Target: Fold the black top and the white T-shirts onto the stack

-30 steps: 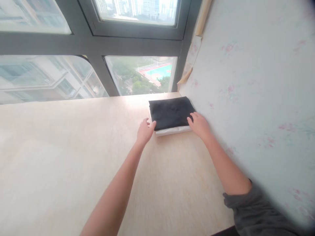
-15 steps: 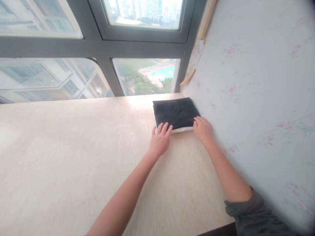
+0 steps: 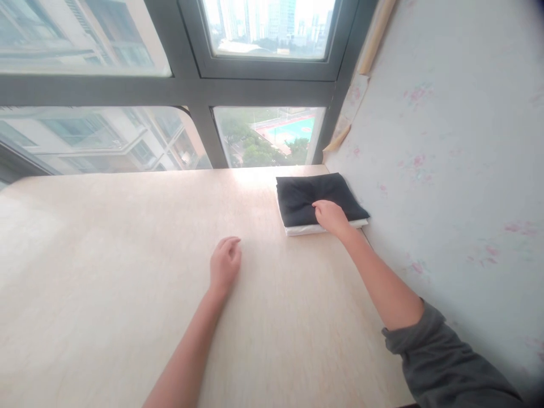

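Note:
A folded black cloth lies on top of folded white cloth, which shows as a pale edge along the front and left side. My right hand is over the middle of the black cloth, its fingers pinched together on the fabric, with creases around the fingertips. Off to the left, my left hand is just over the pale surface, apart from the cloths. Its fingers are curled together towards the thumb, and nothing shows in them.
The cloths lie on a wide pale sill-like surface, in the corner by the floral-papered wall. Dark grey window frames run along the back. Wallpaper peels beside the window. Buildings, trees and a sports court show outside.
My left hand has let go of the cloth's front left corner and moved left, fingers curling. My right hand has shifted from the right corner to the middle of the black cloth. The view has tilted slightly.

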A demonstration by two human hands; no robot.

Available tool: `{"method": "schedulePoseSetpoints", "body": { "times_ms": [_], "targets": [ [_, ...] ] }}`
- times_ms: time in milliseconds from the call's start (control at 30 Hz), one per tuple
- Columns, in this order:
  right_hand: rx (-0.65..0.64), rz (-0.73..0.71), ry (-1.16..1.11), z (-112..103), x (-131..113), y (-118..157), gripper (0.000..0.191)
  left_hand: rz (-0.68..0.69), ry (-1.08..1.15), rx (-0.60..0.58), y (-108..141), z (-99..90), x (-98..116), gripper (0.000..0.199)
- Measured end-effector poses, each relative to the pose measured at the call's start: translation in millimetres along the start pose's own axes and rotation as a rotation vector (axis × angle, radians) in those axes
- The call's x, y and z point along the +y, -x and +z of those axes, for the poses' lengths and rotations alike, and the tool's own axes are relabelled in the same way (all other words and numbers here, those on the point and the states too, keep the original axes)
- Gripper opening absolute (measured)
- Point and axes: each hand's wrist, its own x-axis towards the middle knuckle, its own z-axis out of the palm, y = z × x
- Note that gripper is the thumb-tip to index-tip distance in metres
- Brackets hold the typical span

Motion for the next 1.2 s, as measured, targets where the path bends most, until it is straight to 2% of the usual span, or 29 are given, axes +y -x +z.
{"method": "schedulePoseSetpoints", "body": {
  "times_ms": [100, 167, 267, 433, 567, 667, 733, 833, 900, 967, 1033, 1100, 1200],
  "targets": [
    [-0.007, 0.027, -0.006, -9.9, 3.9, -9.1, 0.035, -0.086, -0.014, 0.024, 9.6, -25.2, -17.1, 0.025],
    [0.027, 0.048, 0.005, -15.2, 5.6, -19.1, 0.036, -0.104, -0.022, 0.022, 14.1, -31.3, -19.8, 0.025],
    [0.058, 0.065, 0.056, -10.6, 6.8, -26.2, 0.046, -0.076, -0.038, -0.006, 16.6, -29.1, -16.4, 0.022],
    [-0.008, 0.146, 0.136, 16.1, 9.7, -10.8, 0.064, -0.014, -0.065, -0.045, 18.0, -22.9, -9.5, 0.021],
    [0.021, 0.13, 0.121, 17.5, 19.7, -2.7, 0.069, -0.006, -0.084, -0.055, 19.9, -24.0, -9.4, 0.022],
    [0.111, 0.155, 0.123, 13.1, 37.6, 5.7, 0.067, 0.0, -0.091, -0.061, 21.1, -24.9, -9.5, 0.022],
    [0.215, 0.171, 0.113, 15.2, 52.5, 20.6, 0.062, 0.007, -0.092, -0.062, 22.3, -24.7, -9.0, 0.021],
    [0.435, 0.2, 0.046, 30.2, 69.0, 60.6, 0.059, 0.015, -0.092, -0.058, 23.8, -23.8, -8.9, 0.02],
    [0.53, 0.271, 0.007, 45.8, 70.9, 94.9, 0.064, 0.02, -0.095, -0.055, 23.3, -24.1, -10.5, 0.02],
    [0.503, 0.36, 0.01, 61.7, 64.0, 128.7, 0.07, 0.025, -0.104, -0.056, 21.1, -25.8, -12.7, 0.02],
    [0.405, 0.345, 0.048, 74.5, 47.4, 157.3, 0.064, 0.031, -0.126, -0.06, 19.3, -27.3, -12.4, 0.021],
    [0.302, 0.22, 0.096, 82.8, 20.5, 179.2, 0.056, 0.042, -0.165, -0.066, 22.0, -25.8, -5.3, 0.024],
    [0.17, -0.044, 0.114, 89.6, -35.4, 201.9, 0.051, 0.109, -0.226, -0.105, 42.5, -12.0, 22.4, 0.03]
  ]
}}
